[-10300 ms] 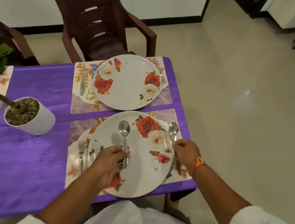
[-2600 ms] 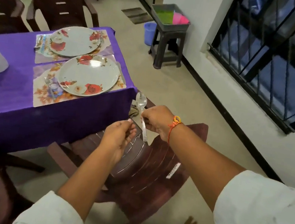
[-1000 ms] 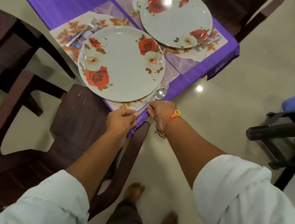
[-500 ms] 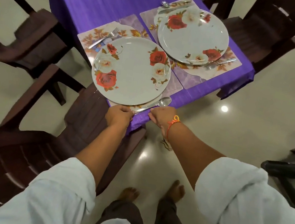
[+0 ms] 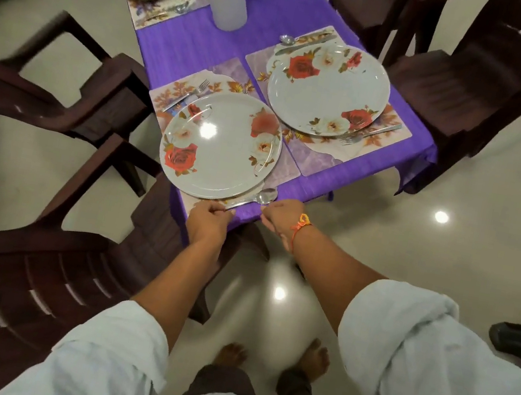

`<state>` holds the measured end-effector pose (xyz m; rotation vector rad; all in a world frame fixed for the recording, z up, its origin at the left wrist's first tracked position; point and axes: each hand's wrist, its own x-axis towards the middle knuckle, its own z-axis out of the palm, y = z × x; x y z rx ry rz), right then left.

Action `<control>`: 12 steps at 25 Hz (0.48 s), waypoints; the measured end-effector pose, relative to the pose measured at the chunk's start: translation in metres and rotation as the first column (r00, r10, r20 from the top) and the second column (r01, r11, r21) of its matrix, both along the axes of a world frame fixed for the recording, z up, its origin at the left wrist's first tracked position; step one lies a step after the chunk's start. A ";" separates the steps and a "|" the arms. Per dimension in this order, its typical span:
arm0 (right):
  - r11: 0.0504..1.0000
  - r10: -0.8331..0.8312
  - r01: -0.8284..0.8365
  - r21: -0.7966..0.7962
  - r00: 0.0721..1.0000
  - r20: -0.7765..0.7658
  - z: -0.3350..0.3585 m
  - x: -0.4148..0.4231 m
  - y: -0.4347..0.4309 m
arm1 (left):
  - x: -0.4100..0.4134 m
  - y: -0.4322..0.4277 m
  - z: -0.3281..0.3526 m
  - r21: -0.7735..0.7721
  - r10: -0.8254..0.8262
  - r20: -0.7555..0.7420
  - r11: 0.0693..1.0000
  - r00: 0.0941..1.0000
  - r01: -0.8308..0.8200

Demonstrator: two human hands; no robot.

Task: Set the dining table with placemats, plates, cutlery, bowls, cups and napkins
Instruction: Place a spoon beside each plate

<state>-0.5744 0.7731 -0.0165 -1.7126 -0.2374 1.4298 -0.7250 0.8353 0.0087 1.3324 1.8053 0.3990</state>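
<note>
Left hand (image 5: 209, 221) pinches spoon (image 5: 262, 195) handle; right hand (image 5: 279, 215) grip cannot be told. Advise: lay spoon flat beside plate (image 5: 219, 145), clear of surface (image 5: 192, 42) edge.

A purple cloth (image 5: 189, 42) covers the counter (image 5: 320, 6). The plates (image 5: 218, 155) are pale grey-white with red and cream roses; the placemats (image 5: 292, 164) show orange leaves on lilac marbling. Pot (image 5: 230, 7) white, chairs (image 5: 29, 278) dark brown, sleeves (image 5: 431, 366) white, wrist thread (image 5: 303, 220) orange and red.

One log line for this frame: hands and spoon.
left hand: pinches spoon handle | right hand: beside spoon bowl, grip unclear | spoon: lying along rim of near plate
</note>
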 end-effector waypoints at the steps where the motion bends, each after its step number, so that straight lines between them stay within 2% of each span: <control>1: 1.000 0.001 -0.001 0.004 1.000 0.012 0.001 0.003 -0.005 | 0.009 -0.008 0.004 0.016 -0.006 0.018 1.000 1.000 0.005; 3: 0.999 -0.045 0.045 0.007 0.997 0.068 0.008 0.011 -0.018 | 0.031 -0.024 0.013 0.055 -0.045 0.063 0.998 0.997 0.042; 6: 0.996 -0.094 0.089 0.030 0.955 0.280 0.015 0.044 -0.051 | 0.080 -0.051 0.022 0.126 -0.279 0.069 0.955 0.958 0.269; 8: 0.991 -0.130 0.126 0.034 0.919 0.373 0.028 0.078 -0.083 | 0.120 -0.068 0.025 0.159 -0.438 0.078 0.892 0.896 0.422; 12: 0.951 -0.279 0.310 0.014 0.834 0.476 0.036 0.158 -0.155 | 0.210 -0.106 0.014 0.171 -0.678 0.121 0.734 0.725 0.657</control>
